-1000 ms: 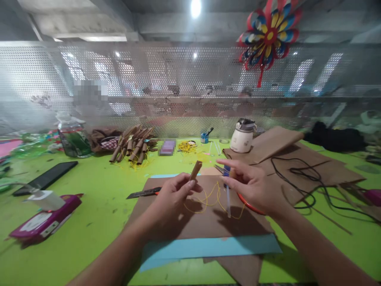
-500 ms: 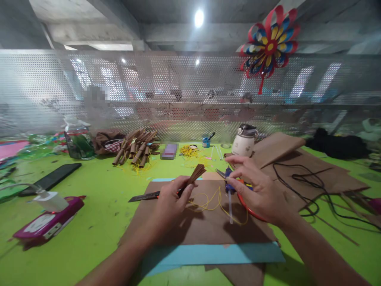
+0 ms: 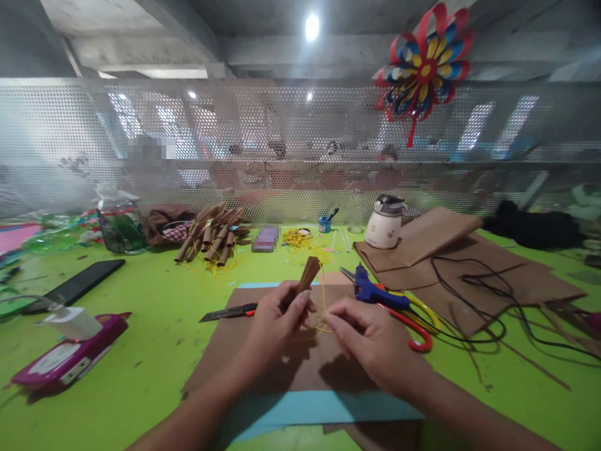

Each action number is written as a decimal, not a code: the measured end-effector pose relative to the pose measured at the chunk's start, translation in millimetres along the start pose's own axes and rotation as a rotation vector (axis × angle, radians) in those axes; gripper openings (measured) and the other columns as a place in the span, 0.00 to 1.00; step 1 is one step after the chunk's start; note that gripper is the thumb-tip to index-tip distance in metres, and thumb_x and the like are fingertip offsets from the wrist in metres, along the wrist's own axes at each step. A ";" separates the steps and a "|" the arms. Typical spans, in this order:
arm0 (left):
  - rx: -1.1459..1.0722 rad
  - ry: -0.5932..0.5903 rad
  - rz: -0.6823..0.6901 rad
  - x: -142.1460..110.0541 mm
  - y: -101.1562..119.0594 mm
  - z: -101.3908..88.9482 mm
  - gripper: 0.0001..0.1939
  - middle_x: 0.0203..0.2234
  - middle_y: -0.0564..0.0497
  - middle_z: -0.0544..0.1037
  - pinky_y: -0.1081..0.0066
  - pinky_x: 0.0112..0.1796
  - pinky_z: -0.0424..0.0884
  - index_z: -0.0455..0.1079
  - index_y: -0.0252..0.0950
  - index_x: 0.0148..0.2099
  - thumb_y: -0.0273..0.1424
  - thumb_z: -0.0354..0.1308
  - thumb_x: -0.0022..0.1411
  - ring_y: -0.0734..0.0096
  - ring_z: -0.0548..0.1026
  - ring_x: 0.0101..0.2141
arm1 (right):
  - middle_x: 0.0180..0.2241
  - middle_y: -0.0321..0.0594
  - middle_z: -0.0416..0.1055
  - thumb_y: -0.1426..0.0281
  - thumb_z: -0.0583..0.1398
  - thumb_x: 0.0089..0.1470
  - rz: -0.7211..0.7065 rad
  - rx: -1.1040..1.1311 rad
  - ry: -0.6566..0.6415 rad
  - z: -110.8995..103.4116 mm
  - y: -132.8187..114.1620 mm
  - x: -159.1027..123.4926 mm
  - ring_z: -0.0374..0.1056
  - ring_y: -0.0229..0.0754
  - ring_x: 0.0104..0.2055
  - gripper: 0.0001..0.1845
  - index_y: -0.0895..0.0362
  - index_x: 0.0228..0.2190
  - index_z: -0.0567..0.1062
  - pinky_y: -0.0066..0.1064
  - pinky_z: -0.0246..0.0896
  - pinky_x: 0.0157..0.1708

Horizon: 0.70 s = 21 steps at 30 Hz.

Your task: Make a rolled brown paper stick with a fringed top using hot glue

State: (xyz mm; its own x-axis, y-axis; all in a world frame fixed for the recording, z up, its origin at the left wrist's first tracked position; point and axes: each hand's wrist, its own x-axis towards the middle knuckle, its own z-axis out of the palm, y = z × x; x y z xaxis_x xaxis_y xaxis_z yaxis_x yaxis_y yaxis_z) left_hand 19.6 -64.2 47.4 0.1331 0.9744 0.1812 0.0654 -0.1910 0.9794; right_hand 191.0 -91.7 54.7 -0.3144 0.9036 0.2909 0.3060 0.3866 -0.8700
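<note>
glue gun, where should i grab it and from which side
Probably by its handle, with the right hand coming from the right: the handle extends rightward, and the nozzle points away from the wearer.

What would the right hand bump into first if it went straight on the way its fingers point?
The right hand, with yellow thread at its fingertips, would probably meet the left hand, which holds the brown paper bundle. Depth is unclear, so it could pass in front.
</note>
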 end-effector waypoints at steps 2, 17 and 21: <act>-0.173 -0.081 -0.078 -1.7 0.4 1.4 0.10 0.25 0.54 0.72 0.76 0.26 0.62 0.68 0.34 0.36 0.37 0.58 0.60 0.78 0.65 0.23 | 0.20 0.33 0.67 0.67 0.54 0.59 -0.001 -0.062 -0.045 4.9 -7.3 0.9 0.62 0.34 0.22 0.12 0.56 0.31 0.76 0.24 0.55 0.22; -0.673 -0.164 -0.347 -0.9 -5.7 2.7 0.08 0.30 0.49 0.74 0.76 0.29 0.67 0.69 0.32 0.37 0.31 0.59 0.57 0.76 0.70 0.27 | 0.18 0.35 0.67 0.69 0.54 0.59 -0.104 -0.139 -0.054 35.4 27.4 1.8 0.61 0.37 0.22 0.16 0.56 0.20 0.70 0.28 0.53 0.25; -0.615 -0.149 -0.331 2.3 -8.7 3.5 0.07 0.30 0.50 0.74 0.78 0.28 0.66 0.67 0.32 0.39 0.26 0.60 0.57 0.78 0.70 0.26 | 0.17 0.34 0.66 0.68 0.53 0.59 -0.068 -0.170 -0.094 35.4 30.9 1.8 0.60 0.37 0.21 0.17 0.56 0.19 0.68 0.28 0.51 0.24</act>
State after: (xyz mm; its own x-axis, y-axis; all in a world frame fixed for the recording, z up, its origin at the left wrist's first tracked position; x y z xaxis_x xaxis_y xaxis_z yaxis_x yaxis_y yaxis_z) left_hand 22.8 -60.8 39.0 0.3398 0.9345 -0.1058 -0.4377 0.2567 0.8617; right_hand 168.1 -84.6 14.3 -0.4196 0.8562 0.3014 0.4260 0.4790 -0.7675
